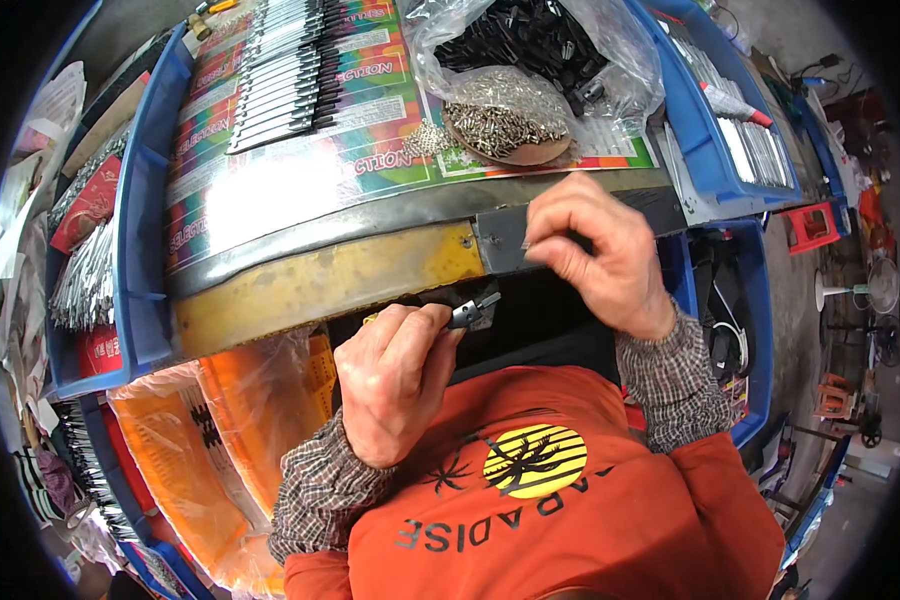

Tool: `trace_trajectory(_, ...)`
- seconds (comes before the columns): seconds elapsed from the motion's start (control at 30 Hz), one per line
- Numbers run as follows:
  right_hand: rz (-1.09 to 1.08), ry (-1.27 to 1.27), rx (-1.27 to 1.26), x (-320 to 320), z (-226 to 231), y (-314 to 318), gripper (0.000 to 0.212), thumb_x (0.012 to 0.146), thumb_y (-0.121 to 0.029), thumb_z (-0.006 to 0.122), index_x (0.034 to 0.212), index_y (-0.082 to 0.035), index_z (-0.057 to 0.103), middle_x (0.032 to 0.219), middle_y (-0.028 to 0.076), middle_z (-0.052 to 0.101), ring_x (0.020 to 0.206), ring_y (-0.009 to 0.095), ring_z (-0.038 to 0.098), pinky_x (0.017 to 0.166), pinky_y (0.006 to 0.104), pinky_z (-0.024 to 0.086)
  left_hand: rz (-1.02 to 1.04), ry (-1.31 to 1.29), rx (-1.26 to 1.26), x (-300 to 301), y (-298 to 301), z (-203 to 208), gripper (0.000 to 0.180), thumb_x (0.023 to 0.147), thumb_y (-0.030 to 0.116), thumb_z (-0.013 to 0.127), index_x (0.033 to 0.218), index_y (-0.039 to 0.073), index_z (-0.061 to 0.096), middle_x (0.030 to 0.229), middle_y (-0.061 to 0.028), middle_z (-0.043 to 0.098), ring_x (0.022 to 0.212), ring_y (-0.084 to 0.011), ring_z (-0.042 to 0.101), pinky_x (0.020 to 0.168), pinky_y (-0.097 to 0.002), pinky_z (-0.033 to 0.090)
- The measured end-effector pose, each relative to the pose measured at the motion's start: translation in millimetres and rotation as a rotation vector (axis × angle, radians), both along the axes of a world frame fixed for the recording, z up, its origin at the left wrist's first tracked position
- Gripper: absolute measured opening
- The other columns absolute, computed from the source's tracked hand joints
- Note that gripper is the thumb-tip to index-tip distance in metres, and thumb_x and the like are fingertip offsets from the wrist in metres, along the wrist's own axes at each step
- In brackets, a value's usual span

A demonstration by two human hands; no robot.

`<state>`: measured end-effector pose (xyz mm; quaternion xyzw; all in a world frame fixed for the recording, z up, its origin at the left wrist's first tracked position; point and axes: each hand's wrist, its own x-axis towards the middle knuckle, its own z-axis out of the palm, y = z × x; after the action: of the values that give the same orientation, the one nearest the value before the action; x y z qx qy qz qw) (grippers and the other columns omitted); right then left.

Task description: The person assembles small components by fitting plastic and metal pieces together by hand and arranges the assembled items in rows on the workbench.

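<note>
My left hand (pixel 388 375) is closed around a slim metal piece with a dark end (pixel 470 312), which pokes out past the thumb and fingertips just in front of the bench edge. Most of that piece is hidden in the fist. To its right, above the edge of the bench, my right hand (pixel 610 255) is curled with thumb and forefinger close together; anything between them is too small to make out. Beyond it, small metal pins (pixel 500 128) are heaped on a round brown dish, with tiny silvery bits (pixel 427 138) scattered beside it.
A clear plastic bag (pixel 630 75) of black parts (pixel 515 45) lies behind the dish. Metal strips with black ends (pixel 278 85) lie in a row on colourful printed sheets. Blue crates (pixel 148 215) flank the bench; an orange plastic-lined crate (pixel 255 410) is below left.
</note>
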<state>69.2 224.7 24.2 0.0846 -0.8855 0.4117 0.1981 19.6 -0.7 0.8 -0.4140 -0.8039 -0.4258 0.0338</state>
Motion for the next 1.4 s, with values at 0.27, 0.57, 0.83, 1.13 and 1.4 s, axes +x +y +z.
trace_trajectory(0.27, 0.179, 0.040, -0.026, 7.9, -10.4, -25.5, 0.014, 0.077, -0.003, 0.069, 0.085, -0.001, 0.058, 0.084, 0.010, 0.058, 0.080, 0.027, 0.056, 0.073, 0.0365, 0.047, -0.022, 0.066, -0.023, 5.3, 6.5, 1.8, 0.024, 0.069, 0.001, 0.074, 0.089, 0.003, 0.061, 0.071, -0.0087, 0.055, 0.059, -0.0257, 0.057, 0.052, -0.0352, 0.046)
trace_trajectory(0.57, 0.195, 0.122, 0.172, 10.4, -6.6, -30.0, 0.021, 0.071, 0.001, 0.068, 0.088, 0.000, 0.056, 0.088, 0.012, 0.055, 0.083, 0.030, 0.054, 0.074, 0.0378, 0.047, -0.049, 0.240, -0.026, 7.0, 7.5, -2.1, 0.028, 0.068, 0.003, 0.072, 0.093, 0.001, 0.061, 0.075, -0.0089, 0.056, 0.060, -0.0237, 0.058, 0.051, -0.0336, 0.048)
trace_trajectory(0.83, 0.155, 0.186, 0.505, 16.4, -2.9, -35.9, 0.019, 0.072, -0.011, 0.060, 0.087, 0.002, 0.057, 0.091, 0.013, 0.056, 0.088, 0.028, 0.055, 0.076, 0.0366, 0.048, -0.036, 0.333, -0.089, 8.9, 9.3, -10.8, 0.021, 0.073, 0.002, 0.065, 0.093, 0.001, 0.060, 0.072, -0.0082, 0.051, 0.055, -0.0216, 0.052, 0.047, -0.0321, 0.045)
trace_trajectory(1.13, 0.177, 0.134, 0.453, 16.4, -6.6, -34.5, 0.020, 0.073, -0.011, 0.060, 0.089, 0.001, 0.056, 0.089, 0.012, 0.054, 0.086, 0.027, 0.054, 0.078, 0.0370, 0.048, -0.029, 0.348, -0.108, 10.7, 10.3, -10.8, 0.019, 0.074, -0.001, 0.063, 0.093, 0.001, 0.060, 0.072, -0.0079, 0.050, 0.054, -0.0206, 0.051, 0.046, -0.0314, 0.044)
trace_trajectory(1.4, 0.161, 0.142, 0.334, 13.3, -8.9, -33.9, 0.022, 0.070, -0.001, 0.067, 0.089, 0.001, 0.055, 0.088, 0.012, 0.054, 0.083, 0.029, 0.054, 0.078, 0.0380, 0.048, -0.037, 0.313, -0.062, 7.1, 11.3, -11.7, 0.021, 0.073, 0.003, 0.067, 0.093, 0.001, 0.060, 0.073, -0.0084, 0.052, 0.055, -0.0208, 0.053, 0.046, -0.0319, 0.045)
